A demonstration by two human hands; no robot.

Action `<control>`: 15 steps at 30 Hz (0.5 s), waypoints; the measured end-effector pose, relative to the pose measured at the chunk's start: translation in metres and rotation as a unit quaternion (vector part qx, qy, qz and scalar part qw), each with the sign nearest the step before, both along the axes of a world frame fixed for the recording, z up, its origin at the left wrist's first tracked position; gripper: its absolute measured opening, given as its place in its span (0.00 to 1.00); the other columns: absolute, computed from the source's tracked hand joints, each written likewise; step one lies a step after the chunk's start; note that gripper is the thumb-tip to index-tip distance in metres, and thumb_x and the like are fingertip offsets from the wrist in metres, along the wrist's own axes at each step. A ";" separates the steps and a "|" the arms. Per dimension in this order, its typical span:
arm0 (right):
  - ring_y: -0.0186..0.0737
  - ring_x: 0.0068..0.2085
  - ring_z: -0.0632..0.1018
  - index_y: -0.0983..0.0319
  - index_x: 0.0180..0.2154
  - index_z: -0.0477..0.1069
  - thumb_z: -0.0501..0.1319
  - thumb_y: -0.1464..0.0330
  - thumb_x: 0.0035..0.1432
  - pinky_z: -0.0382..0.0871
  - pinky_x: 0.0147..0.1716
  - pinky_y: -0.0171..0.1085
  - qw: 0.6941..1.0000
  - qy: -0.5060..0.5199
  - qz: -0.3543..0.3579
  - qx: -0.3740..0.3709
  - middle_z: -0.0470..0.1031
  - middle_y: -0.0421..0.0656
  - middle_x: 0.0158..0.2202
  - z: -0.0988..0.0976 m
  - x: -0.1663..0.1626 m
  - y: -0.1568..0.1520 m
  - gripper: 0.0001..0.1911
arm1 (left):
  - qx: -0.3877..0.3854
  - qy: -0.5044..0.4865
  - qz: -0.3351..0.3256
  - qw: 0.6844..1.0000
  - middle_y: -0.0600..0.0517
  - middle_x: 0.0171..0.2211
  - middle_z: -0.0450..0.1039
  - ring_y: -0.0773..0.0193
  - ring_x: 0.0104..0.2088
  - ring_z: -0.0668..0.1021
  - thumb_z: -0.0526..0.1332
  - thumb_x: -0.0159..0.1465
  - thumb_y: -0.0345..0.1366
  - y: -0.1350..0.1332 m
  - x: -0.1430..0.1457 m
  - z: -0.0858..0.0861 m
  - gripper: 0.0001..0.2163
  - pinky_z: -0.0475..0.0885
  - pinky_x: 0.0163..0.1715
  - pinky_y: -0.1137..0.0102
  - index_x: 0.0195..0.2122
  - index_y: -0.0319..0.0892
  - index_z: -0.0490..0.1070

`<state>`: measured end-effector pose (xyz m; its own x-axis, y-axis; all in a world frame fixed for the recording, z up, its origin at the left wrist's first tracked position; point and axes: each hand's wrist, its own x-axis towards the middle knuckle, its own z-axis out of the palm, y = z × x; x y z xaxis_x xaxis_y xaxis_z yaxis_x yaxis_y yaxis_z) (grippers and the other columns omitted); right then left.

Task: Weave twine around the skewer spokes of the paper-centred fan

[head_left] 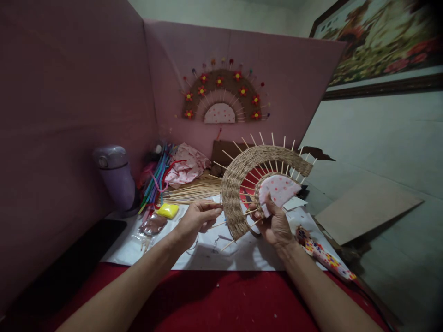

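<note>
A half-round woven fan (232,196) of twisted brown cord is held up over the table, tilted. Thin wooden sticks radiate through its band and poke out past the outer rim. At its centre is a padded half circle (279,186) of white cloth with pinkish-red dots. My right hand (277,226) grips the fan at this padded centre, thumb on the front and fingers behind. My left hand (197,221) is closed in a pinch at the band's left edge, on the end of one stick. The fingers partly hide that stick.
White paper (138,253) covers part of the red tabletop. Behind lie loose sticks (197,190), dotted cloth (188,163), coloured pipe cleaners (155,177) and a yellow packet (168,210). A purple tumbler (117,184) stands left. A flower-patterned object (327,256) lies right. A flower-decorated fan (223,76) hangs behind.
</note>
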<state>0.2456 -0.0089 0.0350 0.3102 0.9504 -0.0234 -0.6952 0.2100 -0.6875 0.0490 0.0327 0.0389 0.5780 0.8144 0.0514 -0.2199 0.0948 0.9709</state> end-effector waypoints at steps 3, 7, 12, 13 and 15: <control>0.28 0.15 0.68 0.61 0.29 0.65 0.73 0.65 0.34 0.62 0.11 0.25 1.000 -0.002 -0.001 -0.007 0.73 0.39 0.20 0.001 0.000 0.000 0.21 | 0.023 0.010 0.022 0.999 0.60 0.15 0.55 0.77 0.15 0.55 0.66 0.51 0.39 0.001 0.001 -0.002 0.11 0.42 0.15 0.75 0.29 0.36 0.73; 0.28 0.15 0.68 0.61 0.30 0.65 0.73 0.65 0.35 0.64 0.12 0.26 1.000 -0.006 -0.004 -0.006 0.73 0.39 0.20 0.000 0.000 0.000 0.21 | 0.030 0.014 0.034 0.999 0.59 0.15 0.57 0.77 0.15 0.56 0.66 0.50 0.40 0.001 0.001 -0.003 0.11 0.44 0.15 0.75 0.28 0.36 0.72; 0.28 0.16 0.69 0.61 0.29 0.64 0.72 0.61 0.37 0.64 0.12 0.25 1.000 -0.007 -0.007 -0.008 0.73 0.40 0.20 0.002 -0.001 -0.001 0.21 | 0.025 0.010 0.024 0.999 0.60 0.14 0.55 0.77 0.15 0.55 0.66 0.49 0.40 -0.001 0.002 -0.001 0.11 0.43 0.15 0.75 0.24 0.36 0.70; 0.28 0.16 0.69 0.61 0.28 0.64 0.72 0.60 0.36 0.63 0.12 0.25 1.000 -0.008 -0.006 -0.012 0.73 0.40 0.20 0.003 -0.001 -0.001 0.21 | 0.023 0.009 0.021 0.999 0.60 0.14 0.55 0.77 0.15 0.55 0.67 0.49 0.40 -0.002 0.002 0.000 0.11 0.43 0.15 0.75 0.24 0.36 0.69; 0.28 0.15 0.69 0.61 0.28 0.64 0.72 0.60 0.36 0.60 0.09 0.24 1.000 -0.012 -0.001 -0.020 0.73 0.40 0.20 0.003 -0.001 -0.002 0.22 | 0.024 0.005 0.010 1.000 0.60 0.15 0.54 0.77 0.15 0.55 0.66 0.50 0.40 -0.003 0.002 0.000 0.12 0.43 0.15 0.75 0.22 0.36 0.68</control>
